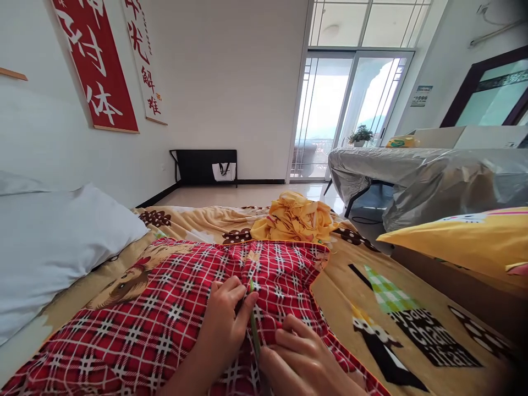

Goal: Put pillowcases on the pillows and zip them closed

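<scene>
- Left hand (225,316): pinching red plaid cloth (165,319) beside a thin green strip (254,322).
- Right hand (307,357): fingers curled at the strip's lower end; can't tell if they grip it (contact hidden).
- Plaid cloth: spread on the patterned blanket (338,286), under both hands; wrinkled around the strip.
- Containers: white bag (224,172) against a black panel (192,165), contents hidden; pot (358,143) holding a plant (361,133); pale box (490,137) on the silver-covered table (379,160), inside not visible.
- Edges: orange border runs right of the right hand; bunched yellow cloth (299,217) sits just past the far edge.
- Room: blanket extends to the right; white pillow (82,242) bounds the left, yellow pillow (462,236) the far right; floor (264,192) beyond.
</scene>
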Motion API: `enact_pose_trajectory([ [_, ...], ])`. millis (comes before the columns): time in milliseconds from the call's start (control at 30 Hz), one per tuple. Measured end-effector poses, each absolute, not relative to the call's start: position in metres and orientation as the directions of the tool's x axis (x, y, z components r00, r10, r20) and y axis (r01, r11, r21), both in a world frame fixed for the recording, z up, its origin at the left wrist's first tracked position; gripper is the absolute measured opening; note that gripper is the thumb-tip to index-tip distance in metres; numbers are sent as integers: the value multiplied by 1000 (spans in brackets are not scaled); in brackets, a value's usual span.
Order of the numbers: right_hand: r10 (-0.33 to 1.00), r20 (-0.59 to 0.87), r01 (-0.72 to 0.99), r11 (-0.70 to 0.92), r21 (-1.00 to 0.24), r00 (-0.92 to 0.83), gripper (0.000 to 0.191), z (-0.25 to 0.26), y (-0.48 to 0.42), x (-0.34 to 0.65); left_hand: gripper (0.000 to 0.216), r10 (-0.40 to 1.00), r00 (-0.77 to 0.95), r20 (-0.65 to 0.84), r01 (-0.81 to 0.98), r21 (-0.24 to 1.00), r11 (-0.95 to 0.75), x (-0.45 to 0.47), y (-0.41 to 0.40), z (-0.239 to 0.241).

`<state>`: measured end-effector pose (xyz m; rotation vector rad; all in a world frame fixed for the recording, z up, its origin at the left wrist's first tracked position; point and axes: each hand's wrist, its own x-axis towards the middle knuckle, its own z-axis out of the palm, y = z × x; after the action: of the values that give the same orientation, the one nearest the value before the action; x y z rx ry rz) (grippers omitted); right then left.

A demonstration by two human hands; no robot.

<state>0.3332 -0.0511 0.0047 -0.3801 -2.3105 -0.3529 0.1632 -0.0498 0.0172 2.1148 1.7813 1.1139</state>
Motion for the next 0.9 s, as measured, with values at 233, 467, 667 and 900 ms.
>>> enact_pose_trajectory([
  [233, 292, 695, 394, 919, -13, -657, 31, 13, -52, 345, 17, 901, 71, 428, 811, 501, -302, 160, -56, 19],
  [467, 302, 728, 412, 911, -29, -615, 29, 14, -39, 348, 19, 932, 288, 219, 770, 526, -361, 170, -79, 31],
  [667, 295, 722, 426, 905, -1, -626, 26, 8, -25, 345, 30, 939, 327, 107, 821, 459, -339, 178, -74, 33],
  [900, 389, 613, 477, 879, -23, -687, 26, 4, -20, 343, 32, 947, 318, 45, 861, 404, -309, 178, -68, 27],
])
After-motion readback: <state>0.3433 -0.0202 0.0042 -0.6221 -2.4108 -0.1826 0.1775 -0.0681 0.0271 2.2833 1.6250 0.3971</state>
